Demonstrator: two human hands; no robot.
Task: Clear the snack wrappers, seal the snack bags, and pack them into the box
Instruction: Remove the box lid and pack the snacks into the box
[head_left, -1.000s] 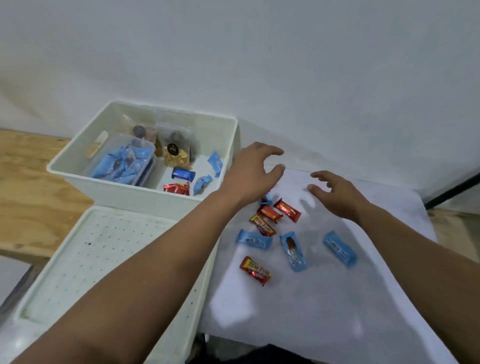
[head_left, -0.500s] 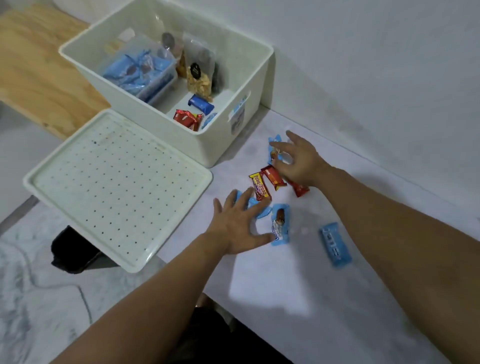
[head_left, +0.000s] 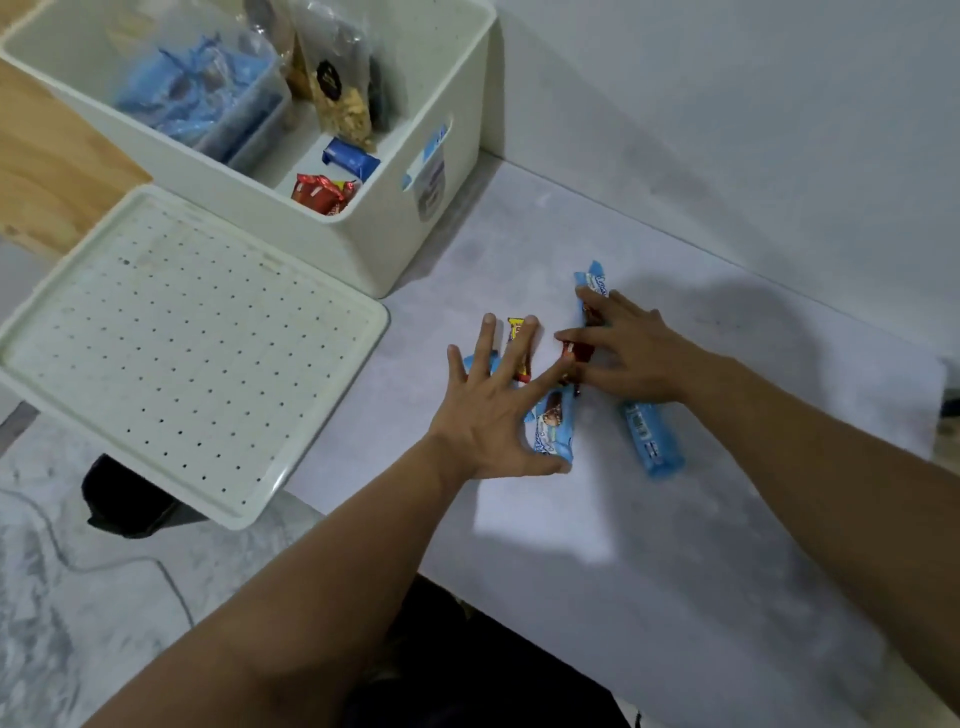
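Note:
Several small snack packs lie bunched on the white table (head_left: 675, 519). My left hand (head_left: 493, 415) is spread flat over them, fingers apart, covering a blue pack (head_left: 556, 426) and a yellow-red pack (head_left: 517, 338). My right hand (head_left: 628, 353) rests fingers-down on a red pack (head_left: 571, 353) and a blue pack (head_left: 592, 283) farther back. Another blue pack (head_left: 649, 436) lies partly under my right wrist. The white box (head_left: 395, 208) stands at the upper left with snack bags, blue wrappers and red packs inside.
The box's perforated white lid (head_left: 171, 343) lies flat left of the hands, overhanging the table edge. A wooden surface (head_left: 47, 171) sits at the far left. The white wall (head_left: 727, 130) runs behind the table. A dark object (head_left: 124, 499) sits on the floor below the lid.
The view has tilted further down and closer. Both hands have moved together onto the scattered packs, and the packs are now pushed closer into a bunch.

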